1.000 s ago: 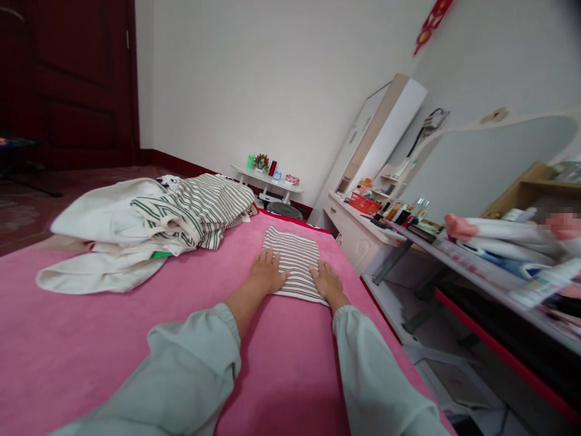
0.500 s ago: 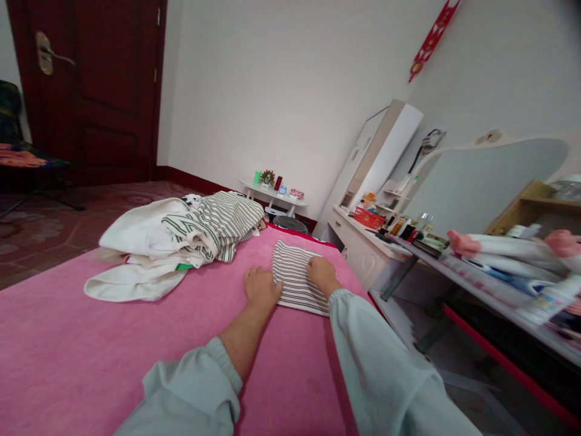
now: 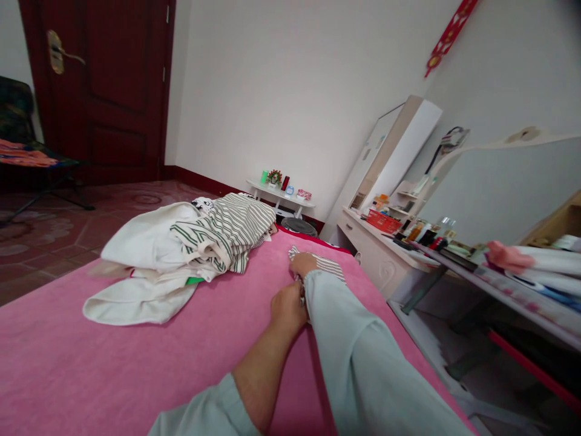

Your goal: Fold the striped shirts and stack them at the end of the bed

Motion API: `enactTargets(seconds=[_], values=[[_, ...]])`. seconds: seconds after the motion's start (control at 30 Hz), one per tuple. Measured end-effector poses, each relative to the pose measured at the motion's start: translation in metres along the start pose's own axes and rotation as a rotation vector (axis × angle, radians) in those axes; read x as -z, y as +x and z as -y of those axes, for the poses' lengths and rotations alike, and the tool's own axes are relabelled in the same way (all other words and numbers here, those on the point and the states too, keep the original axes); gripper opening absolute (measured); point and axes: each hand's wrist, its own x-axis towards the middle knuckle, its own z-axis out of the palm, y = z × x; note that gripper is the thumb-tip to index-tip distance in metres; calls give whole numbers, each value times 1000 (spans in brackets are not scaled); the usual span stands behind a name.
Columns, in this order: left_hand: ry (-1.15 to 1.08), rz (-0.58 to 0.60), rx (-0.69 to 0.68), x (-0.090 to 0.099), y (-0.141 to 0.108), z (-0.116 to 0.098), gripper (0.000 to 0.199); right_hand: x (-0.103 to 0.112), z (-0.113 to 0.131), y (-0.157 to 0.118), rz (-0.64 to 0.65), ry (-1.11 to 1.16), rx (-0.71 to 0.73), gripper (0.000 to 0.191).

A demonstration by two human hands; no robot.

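One cloth [image 3: 330,266] is laid on the bed [image 3: 136,363], its side bunched in the clenched fingers of the left hand [image 3: 288,306]; whether it is gripped by the right hand [image 3: 303,264] cannot be told. Folding seems unfinished, and the clothes [image 3: 222,236] are left heaped

The cloth [image 3: 331,267] lies on the bed [image 3: 218,363], with the right hand [image 3: 303,264] in front of the left hand [image 3: 288,306]. Left of them, a pile of clothes [image 3: 213,236] sits on the bed. Behind the bed is a shelf [image 3: 295,199] with a plant [image 3: 275,177] on it. The door [image 3: 120,91] is back left, behind the chair [image 3: 16,115]. A basket [image 3: 384,222] is on the dresser [image 3: 374,251], right.
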Motion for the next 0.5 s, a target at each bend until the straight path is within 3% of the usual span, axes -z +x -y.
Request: enactTargets(seconds=[0.1, 0.23, 0.37, 0.5], values=[[-137, -31, 120, -4, 3, 0, 16, 3, -3, -2, -87, 66, -30, 32], [-468, -144, 185, 4, 14, -7, 21, 33, -10, 9, -204, 239, -73, 30], [-730, -410, 65, 41, 21, -31, 28, 77, -12, 27, -333, 481, -111, 31], [-677, -568, -175, 79, 16, -64, 27, 105, -21, 32, -457, 763, -83, 32]])
